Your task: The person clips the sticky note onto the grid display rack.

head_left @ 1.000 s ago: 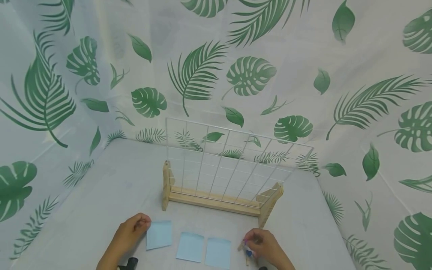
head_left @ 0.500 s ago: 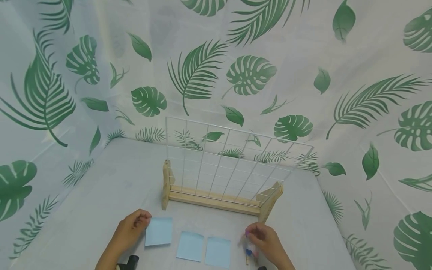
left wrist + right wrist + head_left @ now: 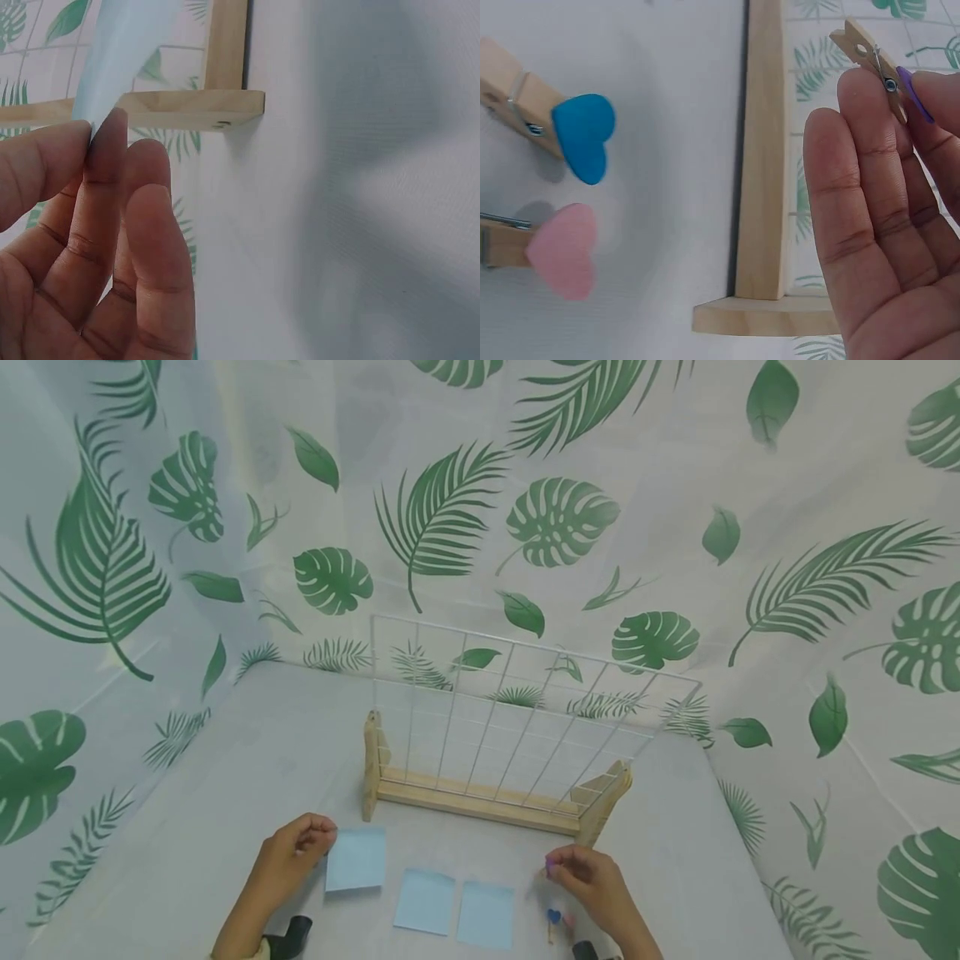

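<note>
My left hand (image 3: pixel 288 864) pinches the upper left corner of a light blue sticky note (image 3: pixel 357 860), raised off the table; the left wrist view has thumb and fingertip on the paper (image 3: pixel 135 45). Between thumb and fingers, my right hand (image 3: pixel 588 881) holds a small wooden clothespin (image 3: pixel 870 56) with a purple heart (image 3: pixel 915 94). Below that hand lie two more clothespins, one with a blue heart (image 3: pixel 585 139), one with a pink heart (image 3: pixel 564 251). Two other blue notes, a middle one (image 3: pixel 424 902) and a right one (image 3: pixel 486 914), lie flat between the hands.
Behind the notes stands a white wire grid (image 3: pixel 487 718) in a wooden base (image 3: pixel 480 810) with upright end pieces. A leaf-printed curtain (image 3: pixel 450 427) encloses the white table (image 3: pixel 285 735) at the back and sides.
The left hand has lifted its sticky note up and away from the table. The right hand has raised the purple-heart clothespin off the others, leaving the blue and pink ones behind.
</note>
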Action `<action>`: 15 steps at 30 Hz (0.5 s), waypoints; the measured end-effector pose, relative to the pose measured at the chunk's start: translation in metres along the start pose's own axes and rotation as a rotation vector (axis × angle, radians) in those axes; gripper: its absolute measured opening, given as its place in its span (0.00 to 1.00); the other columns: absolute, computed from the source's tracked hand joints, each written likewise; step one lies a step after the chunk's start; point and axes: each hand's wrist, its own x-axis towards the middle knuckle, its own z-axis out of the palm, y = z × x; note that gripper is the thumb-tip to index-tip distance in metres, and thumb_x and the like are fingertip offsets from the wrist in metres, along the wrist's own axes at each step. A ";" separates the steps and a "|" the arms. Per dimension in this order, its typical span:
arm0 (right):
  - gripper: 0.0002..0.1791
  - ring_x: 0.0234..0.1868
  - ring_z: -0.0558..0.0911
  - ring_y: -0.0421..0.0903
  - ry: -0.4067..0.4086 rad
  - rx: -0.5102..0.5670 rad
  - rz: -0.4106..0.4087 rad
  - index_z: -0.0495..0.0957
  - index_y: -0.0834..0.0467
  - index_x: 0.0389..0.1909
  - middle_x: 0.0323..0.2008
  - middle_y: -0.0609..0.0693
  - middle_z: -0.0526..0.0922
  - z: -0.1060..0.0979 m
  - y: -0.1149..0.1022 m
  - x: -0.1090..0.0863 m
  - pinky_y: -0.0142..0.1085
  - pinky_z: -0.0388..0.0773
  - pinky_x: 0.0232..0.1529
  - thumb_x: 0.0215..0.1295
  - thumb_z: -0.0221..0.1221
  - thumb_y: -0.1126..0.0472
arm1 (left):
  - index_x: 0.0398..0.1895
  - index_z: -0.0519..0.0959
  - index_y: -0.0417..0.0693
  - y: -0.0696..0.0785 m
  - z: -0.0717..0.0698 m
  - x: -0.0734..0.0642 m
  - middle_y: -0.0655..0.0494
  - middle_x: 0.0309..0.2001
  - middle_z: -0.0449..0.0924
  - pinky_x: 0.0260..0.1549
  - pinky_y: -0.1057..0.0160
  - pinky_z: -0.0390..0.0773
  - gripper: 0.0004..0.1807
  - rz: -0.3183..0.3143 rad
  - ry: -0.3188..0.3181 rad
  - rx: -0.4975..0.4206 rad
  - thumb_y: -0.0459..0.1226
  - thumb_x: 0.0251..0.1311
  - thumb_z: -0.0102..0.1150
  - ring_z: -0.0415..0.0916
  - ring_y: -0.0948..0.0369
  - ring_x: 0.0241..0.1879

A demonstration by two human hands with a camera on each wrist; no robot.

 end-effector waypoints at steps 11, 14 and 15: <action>0.08 0.44 0.86 0.32 -0.004 -0.029 0.066 0.84 0.73 0.47 0.42 0.64 0.89 -0.008 -0.019 0.006 0.25 0.85 0.48 0.70 0.66 0.74 | 0.49 0.83 0.41 0.008 -0.002 -0.002 0.56 0.37 0.85 0.33 0.67 0.85 0.06 0.006 0.017 -0.078 0.33 0.76 0.63 0.80 0.60 0.37; 0.10 0.44 0.86 0.31 0.010 -0.035 0.084 0.84 0.74 0.49 0.43 0.63 0.89 -0.008 -0.023 0.007 0.24 0.85 0.49 0.70 0.66 0.74 | 0.50 0.83 0.41 0.010 -0.001 -0.003 0.55 0.38 0.84 0.33 0.67 0.85 0.06 0.004 0.022 -0.090 0.34 0.77 0.63 0.79 0.60 0.38; 0.10 0.44 0.86 0.31 0.016 -0.035 0.083 0.83 0.74 0.50 0.43 0.63 0.89 -0.009 -0.024 0.007 0.24 0.85 0.48 0.71 0.66 0.74 | 0.50 0.83 0.41 0.011 -0.001 -0.003 0.55 0.38 0.84 0.33 0.68 0.85 0.06 0.002 0.024 -0.096 0.34 0.77 0.63 0.79 0.60 0.38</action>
